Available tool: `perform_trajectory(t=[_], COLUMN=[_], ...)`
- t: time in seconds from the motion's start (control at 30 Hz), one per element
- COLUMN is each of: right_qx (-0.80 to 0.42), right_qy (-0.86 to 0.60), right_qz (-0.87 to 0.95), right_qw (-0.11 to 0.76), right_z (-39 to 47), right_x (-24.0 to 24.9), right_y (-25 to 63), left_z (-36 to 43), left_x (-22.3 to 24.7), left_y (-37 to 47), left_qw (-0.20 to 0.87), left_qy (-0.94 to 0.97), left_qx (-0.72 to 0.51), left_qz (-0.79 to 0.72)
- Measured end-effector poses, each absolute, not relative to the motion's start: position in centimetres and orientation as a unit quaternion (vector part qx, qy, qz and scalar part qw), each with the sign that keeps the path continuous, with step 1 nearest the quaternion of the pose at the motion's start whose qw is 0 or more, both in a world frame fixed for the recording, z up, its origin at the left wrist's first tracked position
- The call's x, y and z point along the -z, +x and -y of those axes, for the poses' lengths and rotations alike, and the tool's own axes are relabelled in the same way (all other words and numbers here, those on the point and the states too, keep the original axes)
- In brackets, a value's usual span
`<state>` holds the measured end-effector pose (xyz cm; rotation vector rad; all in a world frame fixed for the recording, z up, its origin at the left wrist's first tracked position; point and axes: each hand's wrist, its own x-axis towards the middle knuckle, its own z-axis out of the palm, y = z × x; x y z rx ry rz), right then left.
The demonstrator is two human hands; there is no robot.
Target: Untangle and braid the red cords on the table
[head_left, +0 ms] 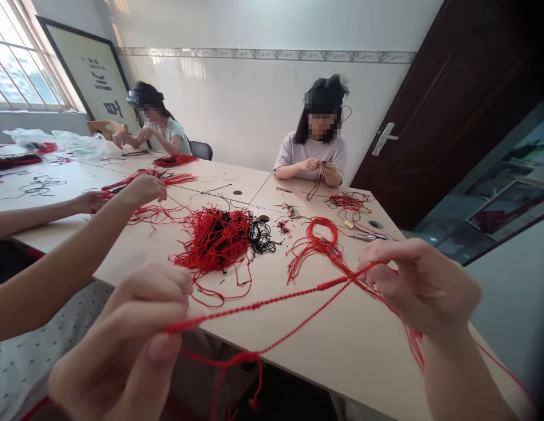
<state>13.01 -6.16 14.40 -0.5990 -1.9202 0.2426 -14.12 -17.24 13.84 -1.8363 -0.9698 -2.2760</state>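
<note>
A red braided cord bracelet (293,297) is stretched taut between my two hands, above the table's near edge. My left hand (127,339) pinches its left end between thumb and fingers. At the other end, my right hand (423,286) grips the bracelet, with its fingertips partly hidden. A second strand of the loop hangs slack below, with a knot and loose tails beneath it. Behind my right hand, a bundle of red cords (322,234) lies coiled on the table and trails toward the right edge.
A tangled pile of red cords (217,240) and black cords (262,235) lies mid-table (289,333). Scissors (370,237) rest near the right edge. A co-worker's arms (79,251) reach in from the left over more red cord. Two people (313,152) work across the table.
</note>
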Motion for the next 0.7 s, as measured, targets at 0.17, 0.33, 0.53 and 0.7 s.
perform_trajectory(t=[0.17,0.33,0.53,0.7], right_qx=[-0.084,-0.212,-0.315,-0.346], right_qy=[-0.287,-0.344,-0.383,-0.369], right_qz=[0.796,0.736,0.728,0.77], right_qw=[0.526,0.543,0.473,0.39], right_z=[6.1,4.4,2.6,3.3], right_x=[-15.5,-14.6,-12.5,-11.4], right_y=[12.3,13.9,14.1,13.0], left_z=[12.4,8.2,7.0,7.7], left_x=[-14.3,-10.0,-8.8,-11.6], left_y=[-13.5,-13.3,-14.1,-15.8], left_qw=[-0.002,-0.025,-0.068,-0.023], left_qy=[-0.616,-0.684,-0.652,-0.616], left_qx=[0.71,0.584,0.576,0.613], left_qz=[0.342,0.436,0.489,0.494])
